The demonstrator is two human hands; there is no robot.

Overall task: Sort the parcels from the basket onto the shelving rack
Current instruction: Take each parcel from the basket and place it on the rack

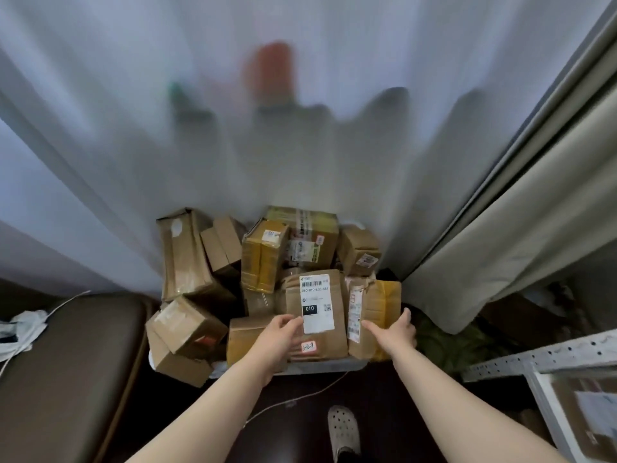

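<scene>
Now, left hand (278, 333) and right hand (396, 330), grip released, either side of labelled parcel (318, 304).

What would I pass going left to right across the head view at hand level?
Brown seat → tilted box → left hand → parcel labelled 010 → right hand → shelving rack.

A sheer white curtain (300, 145) fills the upper and middle frame, daylight glowing through it, with blurred red (272, 71) and green (177, 91) shapes behind. A heavier beige curtain (534, 228) hangs at right. A dark brown padded seat (66, 362) occupies the lower left, white cloth (23, 329) at its edge. A thin pale cable (290, 403) crosses the dark floor (384, 396) at bottom centre.
</scene>
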